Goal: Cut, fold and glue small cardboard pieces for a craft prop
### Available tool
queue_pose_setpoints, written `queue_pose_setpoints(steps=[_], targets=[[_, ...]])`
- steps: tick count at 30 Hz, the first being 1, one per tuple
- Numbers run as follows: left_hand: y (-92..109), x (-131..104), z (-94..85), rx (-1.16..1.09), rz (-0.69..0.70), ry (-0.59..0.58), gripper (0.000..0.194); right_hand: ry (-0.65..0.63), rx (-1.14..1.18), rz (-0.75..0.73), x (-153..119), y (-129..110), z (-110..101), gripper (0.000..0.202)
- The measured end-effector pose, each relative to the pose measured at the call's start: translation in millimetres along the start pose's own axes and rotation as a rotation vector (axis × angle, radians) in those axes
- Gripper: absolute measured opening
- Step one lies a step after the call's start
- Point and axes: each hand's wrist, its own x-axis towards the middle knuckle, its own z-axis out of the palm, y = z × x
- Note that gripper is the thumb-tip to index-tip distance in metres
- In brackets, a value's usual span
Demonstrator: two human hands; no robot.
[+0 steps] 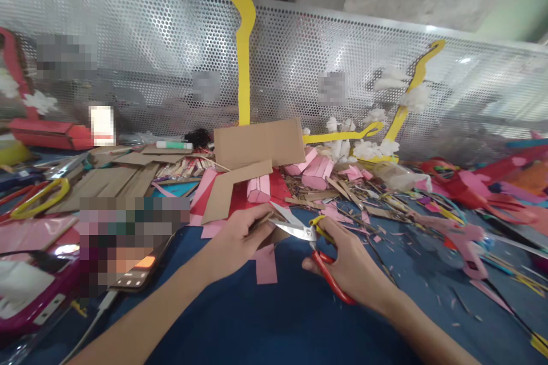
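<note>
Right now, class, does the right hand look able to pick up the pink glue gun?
Probably not straight away: the right hand is holding scissors. The way across looks fairly free, though, with low scraps on the blue surface before the pink glue gun.

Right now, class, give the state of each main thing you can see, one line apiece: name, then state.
Metal scissors with red and yellow handles: blades open
Left hand: fingers closed on a small brown cardboard piece
Right hand: fingers closed around the scissors' handles
Dark flat smartphone: screen lit
Pink glue gun: lying down
Tall yellow hook-shaped strip: upright
White-and-green tube: lying flat
</note>
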Motion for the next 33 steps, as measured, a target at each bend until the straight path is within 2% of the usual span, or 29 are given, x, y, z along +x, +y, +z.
queue_pose_setpoints(steps=[16, 21, 33], targets=[[-2, -2, -0.3, 0.115, 0.001, -0.008, 0.026, 0.041, -0.006, -0.032, 0, -1, 6, 0.034], [-3, -2, 1.2, 0.050, -0.012, -0.065, 0.028, 0.044, -0.031, -0.059, 0, 1, 6, 0.040], [-1, -3, 2.0, 0.021, -0.008, -0.083, 0.031, 0.069, -0.028, -0.125, 1, 5, 12, 0.040]])
